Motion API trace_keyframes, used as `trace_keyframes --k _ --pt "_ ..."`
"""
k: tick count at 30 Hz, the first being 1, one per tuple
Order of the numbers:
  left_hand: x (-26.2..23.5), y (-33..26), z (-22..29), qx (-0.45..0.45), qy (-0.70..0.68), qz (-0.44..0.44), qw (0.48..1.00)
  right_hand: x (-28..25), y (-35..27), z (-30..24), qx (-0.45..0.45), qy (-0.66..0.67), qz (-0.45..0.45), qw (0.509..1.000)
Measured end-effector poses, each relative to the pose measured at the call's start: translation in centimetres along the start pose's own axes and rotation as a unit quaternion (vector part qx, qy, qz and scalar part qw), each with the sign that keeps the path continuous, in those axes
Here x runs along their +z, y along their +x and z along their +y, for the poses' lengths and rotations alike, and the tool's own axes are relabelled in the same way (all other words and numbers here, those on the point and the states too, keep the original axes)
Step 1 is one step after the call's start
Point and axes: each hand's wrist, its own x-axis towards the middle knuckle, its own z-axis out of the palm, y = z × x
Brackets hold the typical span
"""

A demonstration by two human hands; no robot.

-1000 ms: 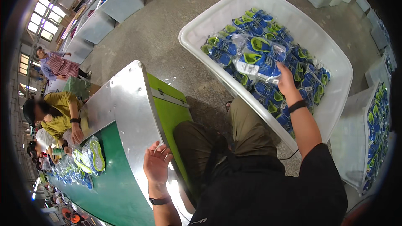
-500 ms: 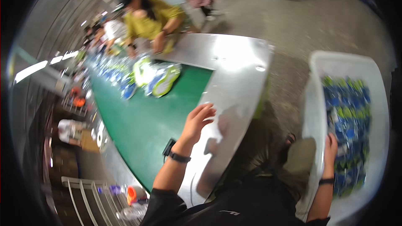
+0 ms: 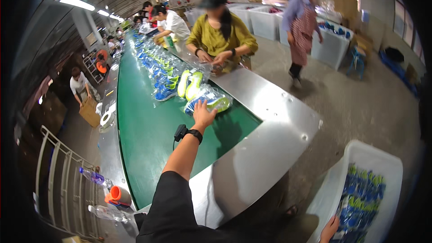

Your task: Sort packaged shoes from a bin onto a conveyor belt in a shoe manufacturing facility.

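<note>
My left hand (image 3: 204,115) reaches over the green conveyor belt (image 3: 153,135), fingers spread. Its fingertips lie at the near edge of a clear plastic bag with blue and lime-green shoes (image 3: 208,101); whether they press on it I cannot tell. Just beyond is another bagged pair (image 3: 190,84), lime soles up. Low on the right, my right hand (image 3: 330,229) is closed over the near rim of a large white bin (image 3: 389,164), partly cut off by the picture's lower edge. Inside the bin stand rows of bagged blue and green shoes (image 3: 362,198).
A metal table edge (image 3: 270,112) borders the belt. Across it a person in a yellow-green top (image 3: 225,36) handles a clear bag. More bagged shoes (image 3: 155,63) line the belt. A person in a checked apron (image 3: 302,24) stands beyond. Bottles and an orange cup (image 3: 119,194) stand left.
My left hand has moved forward from the metal edge to the nearest bagged shoes. The view has turned, so the bin appears lower. My right hand stays at the bin.
</note>
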Motion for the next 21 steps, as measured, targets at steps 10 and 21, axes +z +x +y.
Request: trace_keyframes --k 10,21 --pt "0.6 -9.2 1.6 0.14 0.046 0.043 0.988 -2.3 0.3 -4.7 0.066 -0.107 -0.061 0.99" --pt "-1.0 -14.1 4.5 -0.347 -0.764 -0.075 0.539 -4.4 -0.1 -8.0 0.122 -0.076 -0.104 0.984"
